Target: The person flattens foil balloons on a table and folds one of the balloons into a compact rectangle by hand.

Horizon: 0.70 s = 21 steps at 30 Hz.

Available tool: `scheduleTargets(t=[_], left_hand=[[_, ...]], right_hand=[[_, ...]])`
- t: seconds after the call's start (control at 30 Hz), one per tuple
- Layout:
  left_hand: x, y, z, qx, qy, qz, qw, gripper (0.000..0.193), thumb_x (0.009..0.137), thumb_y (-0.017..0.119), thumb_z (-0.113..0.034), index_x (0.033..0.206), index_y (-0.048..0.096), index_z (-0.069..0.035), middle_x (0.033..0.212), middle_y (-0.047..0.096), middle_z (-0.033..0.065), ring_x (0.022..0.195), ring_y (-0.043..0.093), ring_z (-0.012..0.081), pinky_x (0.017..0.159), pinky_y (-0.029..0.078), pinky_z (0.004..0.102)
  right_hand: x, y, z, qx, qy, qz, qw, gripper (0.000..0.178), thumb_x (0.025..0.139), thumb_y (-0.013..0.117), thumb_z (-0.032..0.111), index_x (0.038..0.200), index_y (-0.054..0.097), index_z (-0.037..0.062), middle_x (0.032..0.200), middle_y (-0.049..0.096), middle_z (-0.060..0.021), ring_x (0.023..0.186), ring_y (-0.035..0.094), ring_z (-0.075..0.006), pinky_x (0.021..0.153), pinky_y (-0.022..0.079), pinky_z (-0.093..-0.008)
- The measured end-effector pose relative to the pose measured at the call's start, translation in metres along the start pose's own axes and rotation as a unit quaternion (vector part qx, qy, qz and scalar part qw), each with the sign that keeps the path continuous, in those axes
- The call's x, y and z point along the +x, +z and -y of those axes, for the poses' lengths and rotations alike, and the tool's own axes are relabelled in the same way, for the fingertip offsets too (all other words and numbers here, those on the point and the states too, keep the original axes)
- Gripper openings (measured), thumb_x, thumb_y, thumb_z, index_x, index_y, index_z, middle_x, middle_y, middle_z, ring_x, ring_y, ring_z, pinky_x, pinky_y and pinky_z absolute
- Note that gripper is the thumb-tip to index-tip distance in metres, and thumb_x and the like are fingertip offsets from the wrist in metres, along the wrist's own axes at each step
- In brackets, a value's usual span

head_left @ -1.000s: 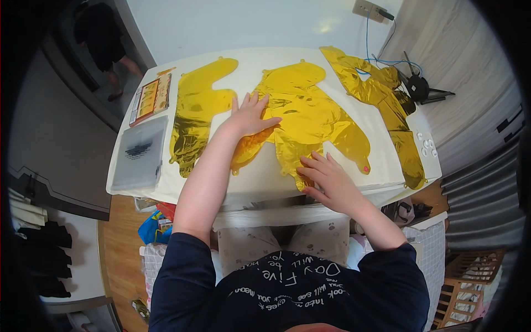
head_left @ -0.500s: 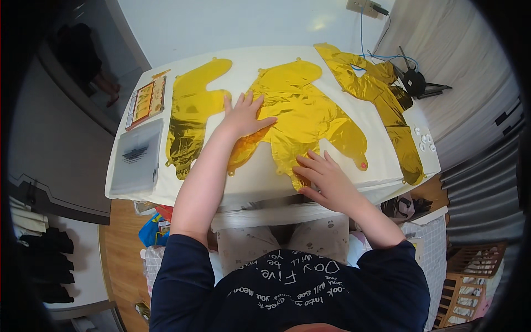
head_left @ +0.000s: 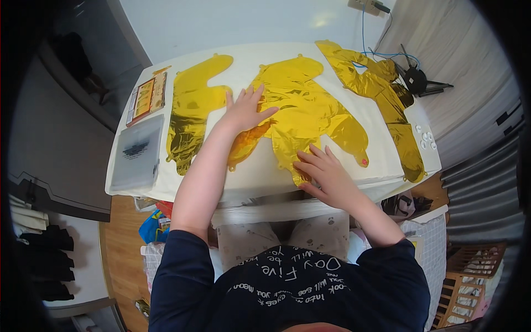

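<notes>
Beyond the right hand [head_left: 327,176], a lane of smooth cream tablecloth [head_left: 360,106] offers passage between the broad, wrinkled gold-foil balloon [head_left: 298,105] partly beneath it and the long, creased gold-foil strip [head_left: 399,105]; the left hand [head_left: 243,113] blocks its upper left.

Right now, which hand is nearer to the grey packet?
Left. The left hand lies at the middle foil's left edge, right of the grey packet; the right hand, at that foil's lower end, is farther right.

Gold foil [head_left: 301,108] lay partly hidden under left hand [head_left: 241,114] and right hand [head_left: 327,176], outlet [head_left: 359,5] was cropped by top edge, print [head_left: 136,148] was blurred
</notes>
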<state>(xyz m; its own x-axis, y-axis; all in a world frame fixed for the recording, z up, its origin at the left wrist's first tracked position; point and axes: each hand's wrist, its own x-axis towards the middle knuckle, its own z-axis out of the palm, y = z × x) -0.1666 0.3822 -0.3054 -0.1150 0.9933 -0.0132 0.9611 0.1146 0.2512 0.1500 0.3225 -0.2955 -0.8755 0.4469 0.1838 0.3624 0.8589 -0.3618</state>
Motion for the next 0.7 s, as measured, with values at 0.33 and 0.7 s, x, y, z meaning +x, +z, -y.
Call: scheduleTargets(t=[0.33,0.7], left_hand=[[0.0,-0.002,0.002,-0.049,-0.005,-0.027,0.998,0.097,0.097,0.041,-0.077,0.168,0.016,-0.015,0.171,0.021,0.0195,0.16,0.018,0.034,0.127,-0.002,0.0599],[-0.001,-0.011,0.005,-0.072,-0.012,-0.034,0.997,0.097,0.098,0.051,-0.071,0.168,0.013,-0.015,0.171,0.023,0.0204,0.16,0.017,0.0299,0.127,0.0,0.0604]], right_hand=[[0.0,0.0,0.001,-0.001,0.0,-0.001,1.0,0.056,0.094,0.071,0.029,0.144,0.055,0.0103,0.153,0.05,-0.0157,0.149,0.035,-0.0444,0.123,0.023,-0.0638],[-0.001,0.0,0.0,0.014,-0.001,-0.003,1.0,0.058,0.094,0.071,0.028,0.146,0.052,0.0094,0.153,0.049,-0.0167,0.149,0.035,-0.0441,0.123,0.023,-0.0639]])
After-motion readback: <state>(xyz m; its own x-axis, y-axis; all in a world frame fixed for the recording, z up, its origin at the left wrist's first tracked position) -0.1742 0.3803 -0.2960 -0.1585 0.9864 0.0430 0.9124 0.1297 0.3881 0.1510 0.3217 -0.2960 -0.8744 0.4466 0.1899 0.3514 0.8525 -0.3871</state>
